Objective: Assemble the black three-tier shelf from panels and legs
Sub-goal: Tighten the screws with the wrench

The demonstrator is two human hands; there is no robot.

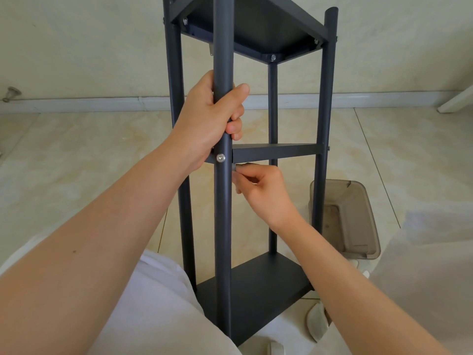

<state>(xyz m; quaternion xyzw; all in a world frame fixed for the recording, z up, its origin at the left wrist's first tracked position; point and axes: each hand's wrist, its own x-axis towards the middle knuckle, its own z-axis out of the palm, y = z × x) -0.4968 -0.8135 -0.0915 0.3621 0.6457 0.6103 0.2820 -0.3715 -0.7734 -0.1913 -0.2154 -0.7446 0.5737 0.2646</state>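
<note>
Left hand (213, 116) grips front leg (223, 226), right hand (263, 192) pinches a silver part (234, 167); smoky bin (364, 213) stands nearby.

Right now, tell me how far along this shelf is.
Done: all three panels sit between the four legs. The top panel shows bolts at its corners, and the bottom panel is in place. In hand: the left hand grips the front leg while the right hand pinches a small silver fitting under the middle panel, behind the screw. Left: probably tightening that joint.

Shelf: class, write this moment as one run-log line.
left hand: grips front leg | right hand: pinches small metal part under middle panel
</note>
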